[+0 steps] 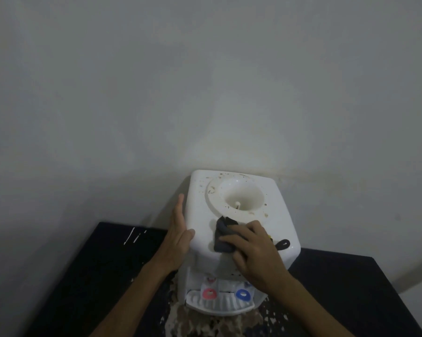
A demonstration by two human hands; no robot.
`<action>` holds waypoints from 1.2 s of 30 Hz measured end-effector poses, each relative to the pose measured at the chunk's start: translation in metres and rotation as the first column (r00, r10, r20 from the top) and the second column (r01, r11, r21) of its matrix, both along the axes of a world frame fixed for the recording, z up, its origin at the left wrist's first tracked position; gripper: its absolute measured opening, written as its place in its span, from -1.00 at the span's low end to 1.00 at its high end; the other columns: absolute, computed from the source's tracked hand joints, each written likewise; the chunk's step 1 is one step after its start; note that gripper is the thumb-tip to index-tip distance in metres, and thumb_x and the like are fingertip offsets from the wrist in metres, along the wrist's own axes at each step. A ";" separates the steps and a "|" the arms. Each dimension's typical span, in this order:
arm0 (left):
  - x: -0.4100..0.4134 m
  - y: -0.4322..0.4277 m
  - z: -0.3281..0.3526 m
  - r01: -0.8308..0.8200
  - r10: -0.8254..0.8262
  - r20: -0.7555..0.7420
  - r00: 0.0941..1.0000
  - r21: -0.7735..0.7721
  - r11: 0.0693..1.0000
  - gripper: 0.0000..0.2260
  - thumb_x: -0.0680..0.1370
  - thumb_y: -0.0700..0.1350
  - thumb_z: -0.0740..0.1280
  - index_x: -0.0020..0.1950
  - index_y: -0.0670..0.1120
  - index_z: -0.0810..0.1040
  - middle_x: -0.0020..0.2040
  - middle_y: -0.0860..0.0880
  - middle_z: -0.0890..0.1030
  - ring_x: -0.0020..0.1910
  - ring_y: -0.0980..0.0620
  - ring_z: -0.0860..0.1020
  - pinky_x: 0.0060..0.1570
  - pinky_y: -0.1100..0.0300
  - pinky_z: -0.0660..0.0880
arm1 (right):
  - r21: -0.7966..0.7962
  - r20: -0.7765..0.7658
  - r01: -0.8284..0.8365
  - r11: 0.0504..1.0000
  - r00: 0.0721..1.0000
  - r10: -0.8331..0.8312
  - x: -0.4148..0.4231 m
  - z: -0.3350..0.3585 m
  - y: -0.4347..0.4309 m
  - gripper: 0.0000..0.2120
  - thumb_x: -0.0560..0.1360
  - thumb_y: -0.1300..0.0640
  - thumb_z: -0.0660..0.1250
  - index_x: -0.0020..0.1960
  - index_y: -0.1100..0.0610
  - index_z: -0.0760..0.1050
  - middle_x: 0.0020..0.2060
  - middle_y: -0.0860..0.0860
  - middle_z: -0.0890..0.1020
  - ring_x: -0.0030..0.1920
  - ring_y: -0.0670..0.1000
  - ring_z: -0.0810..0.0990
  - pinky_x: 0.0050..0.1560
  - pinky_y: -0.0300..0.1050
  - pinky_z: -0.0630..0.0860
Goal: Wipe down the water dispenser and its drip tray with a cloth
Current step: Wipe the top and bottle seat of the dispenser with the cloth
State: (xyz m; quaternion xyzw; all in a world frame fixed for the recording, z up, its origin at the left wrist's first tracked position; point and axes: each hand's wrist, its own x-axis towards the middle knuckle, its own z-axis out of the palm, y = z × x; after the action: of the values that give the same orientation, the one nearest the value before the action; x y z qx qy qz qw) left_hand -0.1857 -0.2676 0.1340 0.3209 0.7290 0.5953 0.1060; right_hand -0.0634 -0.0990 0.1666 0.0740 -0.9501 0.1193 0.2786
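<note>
- The wall [205,81] runs close behind everything. We judge the unit is backed against it, so only the top, front and sides can be reached.
- The dark table [95,276] carries the unit at its far middle. Its near surface is flaked and mottled below the front of the unit.
- The water dispenser [239,190] stands upright with no bottle in its open basin. Brown specks are scattered round the basin rim, so we take the top as the part being wiped.
- Our left hand [179,229] lies flat on the dispenser's left side, fingers straight and together, thumb hooked over the near top edge. We read this as bracing the light body against the push of wiping.
- Our right hand [256,254] is curled down over the cloth, pressing it onto the near part of the top.
- The drip tray [219,305] sits in its slot at the near foot of the dispenser, under the taps and well apart from the cloth.
- The cloth [223,237] is dark grey and bunched, its far corner just short of the basin rim.
- The red tap [209,293] is on the left, the blue tap [242,294] on the right.
- A small dark tab [283,244] lies on the top, right of our right hand. We can read no brand or lettering anywhere.
</note>
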 end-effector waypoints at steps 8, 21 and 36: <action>0.001 -0.003 0.000 0.050 -0.070 0.152 0.986 0.132 0.990 -0.33 0.45 -0.03 0.16 0.43 0.24 -0.16 0.41 0.38 -0.04 0.36 0.51 0.02 0.33 0.38 0.11 | 0.153 0.049 0.086 0.984 0.994 -0.095 -0.052 0.009 -0.031 -0.68 0.45 0.13 0.15 0.15 0.10 0.53 0.03 0.04 0.59 -0.08 0.07 0.43 -0.14 -0.06 0.42; 0.006 -0.004 0.008 -0.026 -0.013 0.145 0.989 0.263 0.965 -0.39 0.49 0.11 0.09 0.48 0.05 -0.07 0.43 0.25 0.04 0.31 0.55 0.14 0.11 0.62 0.23 | 0.003 -0.010 -0.087 0.996 0.996 0.087 -0.048 0.010 -0.039 -0.83 0.33 0.06 0.33 -0.12 0.01 0.63 -0.08 -0.13 0.63 -0.20 -0.03 0.43 -0.23 -0.09 0.37; -0.015 0.040 0.037 -0.310 0.321 -0.358 0.877 0.090 0.946 -0.75 0.51 -0.27 0.33 0.13 -0.01 0.50 -0.03 0.06 0.60 0.00 0.15 0.48 -0.01 0.60 0.27 | -0.191 -0.296 0.179 0.965 0.927 -0.231 -0.029 0.005 -0.007 -0.76 0.44 0.12 0.26 0.06 0.11 0.60 0.01 0.04 0.64 -0.05 0.02 0.52 -0.08 -0.09 0.49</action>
State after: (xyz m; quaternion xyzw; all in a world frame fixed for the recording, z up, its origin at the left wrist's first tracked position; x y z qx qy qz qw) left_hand -0.2011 -0.2273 0.1707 0.3051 0.7693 0.5446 -0.1358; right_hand -0.0927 -0.1062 0.1712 -0.0305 -0.8831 0.1522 0.4428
